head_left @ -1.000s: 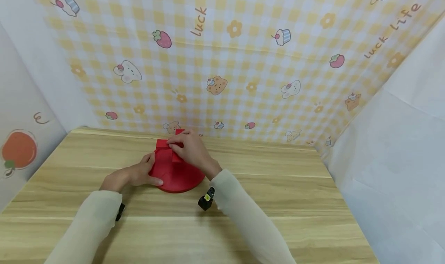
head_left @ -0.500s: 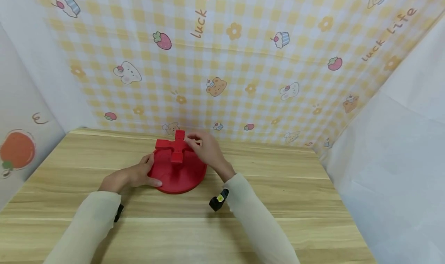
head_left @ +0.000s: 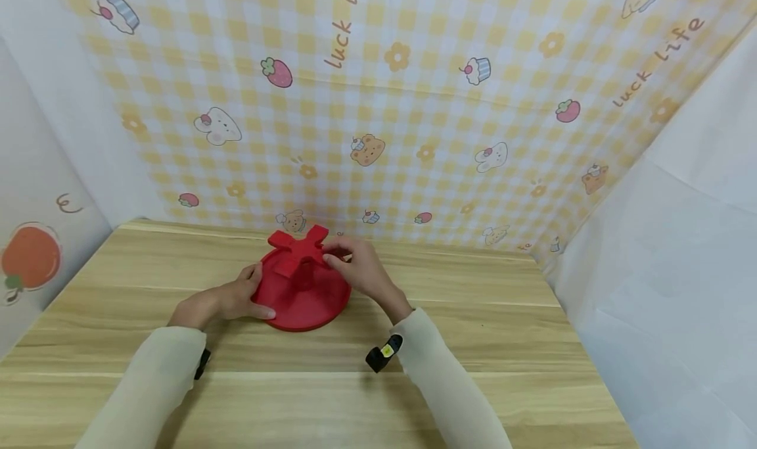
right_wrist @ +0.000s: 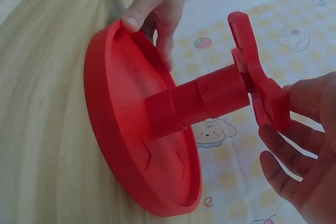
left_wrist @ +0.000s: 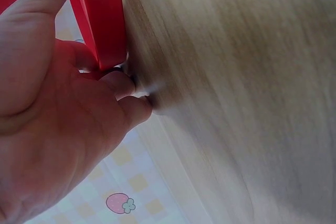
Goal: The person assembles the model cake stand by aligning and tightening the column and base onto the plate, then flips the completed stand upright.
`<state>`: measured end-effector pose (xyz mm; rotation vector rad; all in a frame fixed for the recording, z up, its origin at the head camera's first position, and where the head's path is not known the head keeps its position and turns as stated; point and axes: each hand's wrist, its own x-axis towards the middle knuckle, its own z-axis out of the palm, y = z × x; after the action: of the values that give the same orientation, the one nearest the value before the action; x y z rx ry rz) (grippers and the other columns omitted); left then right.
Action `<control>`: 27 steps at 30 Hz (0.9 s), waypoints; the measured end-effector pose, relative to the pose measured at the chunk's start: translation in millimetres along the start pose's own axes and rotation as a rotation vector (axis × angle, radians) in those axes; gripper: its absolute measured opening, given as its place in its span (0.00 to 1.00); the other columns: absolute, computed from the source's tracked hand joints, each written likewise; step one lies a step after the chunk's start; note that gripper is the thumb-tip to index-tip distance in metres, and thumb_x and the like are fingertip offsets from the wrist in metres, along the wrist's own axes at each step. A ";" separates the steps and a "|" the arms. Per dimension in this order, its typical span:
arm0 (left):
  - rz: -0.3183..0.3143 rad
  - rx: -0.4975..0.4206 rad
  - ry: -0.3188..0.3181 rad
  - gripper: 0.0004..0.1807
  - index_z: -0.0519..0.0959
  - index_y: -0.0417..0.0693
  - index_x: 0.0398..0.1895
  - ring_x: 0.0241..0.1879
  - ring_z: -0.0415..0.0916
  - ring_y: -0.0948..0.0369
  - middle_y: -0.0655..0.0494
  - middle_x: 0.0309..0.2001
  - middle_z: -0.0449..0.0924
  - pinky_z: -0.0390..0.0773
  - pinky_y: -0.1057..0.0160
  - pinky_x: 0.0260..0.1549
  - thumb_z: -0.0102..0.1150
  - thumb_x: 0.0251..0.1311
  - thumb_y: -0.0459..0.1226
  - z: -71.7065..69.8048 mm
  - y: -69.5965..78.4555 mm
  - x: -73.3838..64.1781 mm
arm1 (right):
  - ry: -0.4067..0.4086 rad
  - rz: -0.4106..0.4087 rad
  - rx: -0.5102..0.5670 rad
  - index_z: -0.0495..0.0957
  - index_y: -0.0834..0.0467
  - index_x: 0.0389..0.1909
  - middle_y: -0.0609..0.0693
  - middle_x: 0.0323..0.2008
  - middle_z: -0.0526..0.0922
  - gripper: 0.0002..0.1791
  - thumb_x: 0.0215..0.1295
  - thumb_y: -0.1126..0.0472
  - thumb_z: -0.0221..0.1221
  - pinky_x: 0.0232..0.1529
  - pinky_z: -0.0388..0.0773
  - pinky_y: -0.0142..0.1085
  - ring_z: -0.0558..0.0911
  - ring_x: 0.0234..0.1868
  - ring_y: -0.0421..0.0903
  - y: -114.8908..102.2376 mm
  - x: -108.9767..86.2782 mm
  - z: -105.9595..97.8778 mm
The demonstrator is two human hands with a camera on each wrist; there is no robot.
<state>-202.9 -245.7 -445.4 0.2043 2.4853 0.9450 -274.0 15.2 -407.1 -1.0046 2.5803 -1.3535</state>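
A red round base (head_left: 307, 312) with a raised rim rests on the wooden table. From its middle rises a thick red post (right_wrist: 210, 95), marked "33" in the right wrist view, topped by a red cross-shaped handle (head_left: 303, 252) with broad arms. My left hand (head_left: 230, 296) grips the base's left edge, thumb over the rim and fingers along its outer side. With thumb and fingers, my right hand (head_left: 365, 270) pinches the end of the handle's right arm. That arm is mostly hidden by the hand in the head view.
The pale wooden tabletop (head_left: 473, 304) extends to both sides. Close behind the base stands a yellow checked cloth backdrop (head_left: 426, 179). White sheets (head_left: 680, 271) hang at the sides. A black wrist camera (head_left: 383, 352) juts from the right sleeve.
The cross handle has turned clockwise as seen from above. My right hand moved off its middle to the right arm, then toward me with it. The left hand stayed on the base.
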 end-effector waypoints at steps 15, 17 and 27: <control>-0.014 -0.016 0.002 0.68 0.26 0.23 0.73 0.71 0.41 0.27 0.24 0.73 0.29 0.54 0.32 0.67 0.69 0.58 0.51 -1.0 0.3 -2.4 | 0.100 0.020 0.059 0.86 0.57 0.44 0.49 0.41 0.87 0.09 0.70 0.59 0.61 0.36 0.81 0.29 0.82 0.39 0.41 -5.7 -7.3 6.1; -0.013 -0.010 0.005 0.67 0.26 0.23 0.73 0.70 0.41 0.27 0.24 0.73 0.30 0.55 0.32 0.67 0.69 0.58 0.51 -1.1 1.1 -3.0 | 0.187 0.035 0.071 0.85 0.58 0.44 0.50 0.42 0.87 0.09 0.69 0.59 0.61 0.40 0.82 0.32 0.83 0.44 0.44 -3.6 -4.0 4.4; -0.010 -0.017 0.000 0.67 0.27 0.24 0.73 0.70 0.40 0.27 0.23 0.72 0.30 0.55 0.32 0.67 0.68 0.58 0.51 -1.0 3.2 -4.0 | 0.080 0.166 0.108 0.74 0.60 0.64 0.55 0.61 0.78 0.21 0.73 0.57 0.56 0.57 0.79 0.43 0.78 0.61 0.51 8.3 9.9 3.7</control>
<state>-200.0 -245.0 -441.1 0.1855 2.4750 0.9619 -284.8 10.3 -413.2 -0.7171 2.5470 -1.4987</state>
